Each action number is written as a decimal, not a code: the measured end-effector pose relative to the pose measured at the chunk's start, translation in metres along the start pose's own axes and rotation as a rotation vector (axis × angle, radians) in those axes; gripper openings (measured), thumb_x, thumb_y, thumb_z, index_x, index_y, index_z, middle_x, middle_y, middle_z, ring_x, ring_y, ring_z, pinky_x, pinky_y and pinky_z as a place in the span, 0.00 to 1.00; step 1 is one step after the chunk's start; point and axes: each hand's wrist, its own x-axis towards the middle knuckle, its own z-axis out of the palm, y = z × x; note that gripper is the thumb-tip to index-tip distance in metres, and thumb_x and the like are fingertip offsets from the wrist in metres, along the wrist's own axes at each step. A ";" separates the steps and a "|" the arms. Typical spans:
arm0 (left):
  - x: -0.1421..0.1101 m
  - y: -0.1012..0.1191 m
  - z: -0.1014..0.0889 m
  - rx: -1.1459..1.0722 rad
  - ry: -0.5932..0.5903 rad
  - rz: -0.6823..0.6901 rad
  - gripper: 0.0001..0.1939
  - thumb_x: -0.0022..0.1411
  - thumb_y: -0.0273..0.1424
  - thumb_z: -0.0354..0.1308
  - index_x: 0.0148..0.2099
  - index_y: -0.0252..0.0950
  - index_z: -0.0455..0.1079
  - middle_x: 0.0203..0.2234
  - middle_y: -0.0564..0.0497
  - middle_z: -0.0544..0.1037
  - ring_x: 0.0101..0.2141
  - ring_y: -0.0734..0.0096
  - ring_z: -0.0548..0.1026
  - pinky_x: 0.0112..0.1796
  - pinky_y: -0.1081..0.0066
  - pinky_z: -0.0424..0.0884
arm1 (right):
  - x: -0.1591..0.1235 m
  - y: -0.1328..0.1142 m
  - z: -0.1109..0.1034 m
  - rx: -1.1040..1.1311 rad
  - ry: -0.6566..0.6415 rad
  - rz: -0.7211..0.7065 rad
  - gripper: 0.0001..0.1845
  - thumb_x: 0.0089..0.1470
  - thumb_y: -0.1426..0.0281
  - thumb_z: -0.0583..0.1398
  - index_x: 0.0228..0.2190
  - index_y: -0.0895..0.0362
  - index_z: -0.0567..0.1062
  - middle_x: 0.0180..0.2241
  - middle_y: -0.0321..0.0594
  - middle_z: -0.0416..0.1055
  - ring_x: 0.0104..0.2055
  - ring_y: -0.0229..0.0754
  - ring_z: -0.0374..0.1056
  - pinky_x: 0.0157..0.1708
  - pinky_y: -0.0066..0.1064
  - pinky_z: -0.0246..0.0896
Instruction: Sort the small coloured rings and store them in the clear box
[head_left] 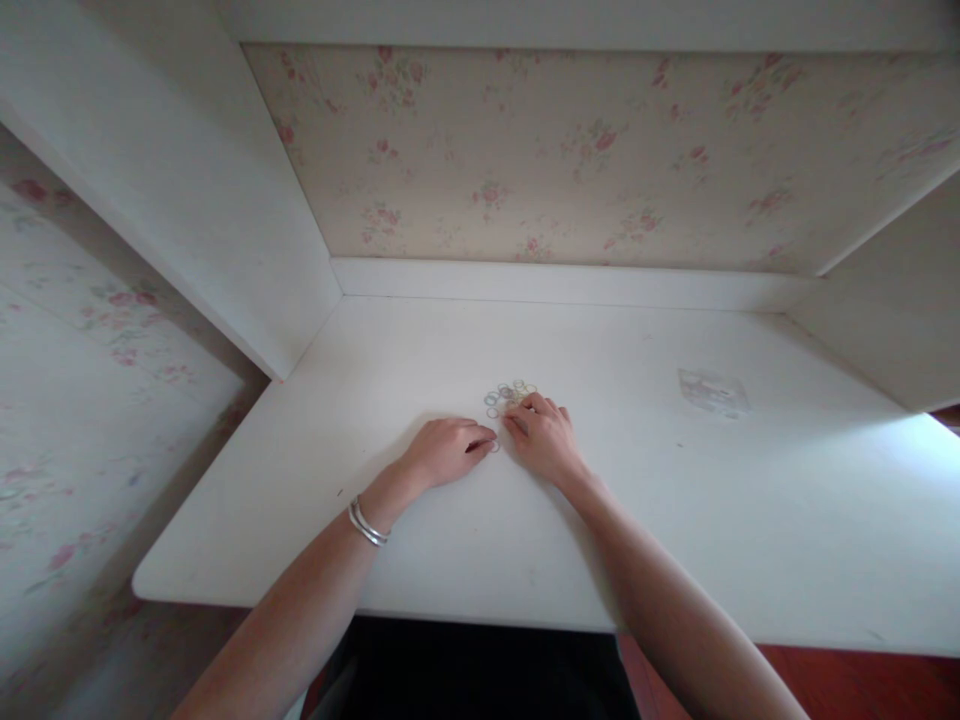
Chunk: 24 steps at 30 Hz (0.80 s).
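Rings (507, 392) cluster between the desk's (420, 350) back and front edges; left hand's (448, 450) grip pinches one ring (496, 448); right hand's (546, 436) grip cannot be told.

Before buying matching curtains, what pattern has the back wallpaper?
The wallpaper: pink florals on beige, head view.

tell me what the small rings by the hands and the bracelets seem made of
Small rings: perhaps rubber or plastic, going by their thin, pale loops; finish too small to tell. Bracelets: likely polished, silver-toned metal, judging by the bright highlights.
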 end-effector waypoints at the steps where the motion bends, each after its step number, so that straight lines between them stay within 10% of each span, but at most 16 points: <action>1: 0.000 0.000 0.000 -0.011 0.003 -0.004 0.14 0.65 0.38 0.47 0.40 0.46 0.75 0.32 0.54 0.79 0.34 0.69 0.75 0.34 0.73 0.65 | 0.000 0.000 0.000 -0.007 -0.008 -0.006 0.11 0.59 0.66 0.53 0.36 0.50 0.76 0.40 0.42 0.69 0.43 0.45 0.62 0.38 0.35 0.51; 24: 0.011 -0.015 0.008 -0.247 0.137 -0.133 0.14 0.65 0.32 0.48 0.47 0.42 0.73 0.44 0.53 0.78 0.45 0.70 0.74 0.48 0.72 0.67 | -0.030 -0.011 0.005 0.322 0.047 -0.193 0.12 0.61 0.68 0.52 0.36 0.54 0.75 0.36 0.41 0.67 0.38 0.39 0.63 0.40 0.32 0.56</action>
